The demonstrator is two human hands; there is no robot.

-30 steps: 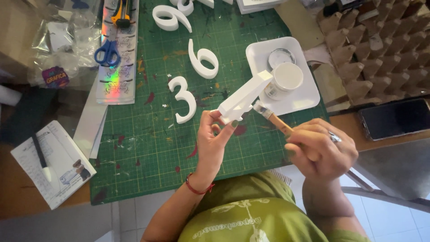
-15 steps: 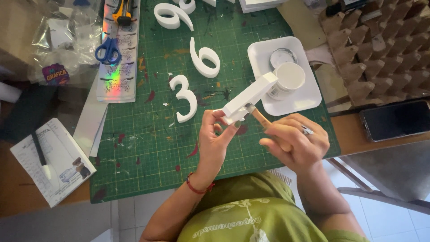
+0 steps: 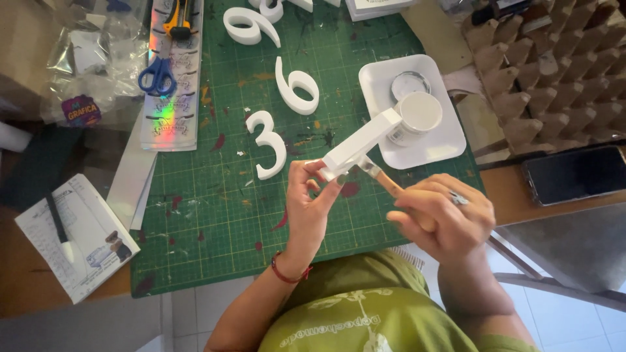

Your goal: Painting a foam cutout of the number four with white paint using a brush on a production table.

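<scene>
My left hand [image 3: 312, 207] grips the near end of a long white block [image 3: 360, 142] and holds it up over the green cutting mat [image 3: 222, 215]. My right hand [image 3: 445, 216] holds a wooden-handled paintbrush [image 3: 383, 181] whose bristles touch the block's underside close to my left fingers. Behind the block a white tray [image 3: 438, 145] carries an open jar of white paint [image 3: 418, 112] and its lid [image 3: 409, 83]. White cut-out numerals lie on the mat: a three [image 3: 268, 143], a six [image 3: 297, 85] and a nine [image 3: 246, 27].
Blue scissors [image 3: 156, 77] and a yellow utility knife [image 3: 178, 18] rest on shiny sheets at the mat's left. A printed paper with a pen [image 3: 57, 221] lies lower left. A dark phone [image 3: 574, 173] sits at the right, egg cartons [image 3: 554, 65] behind it.
My right hand has shifted slightly left and back while stroking the brush along the block's near end. My left hand keeps the block in nearly the same place.
</scene>
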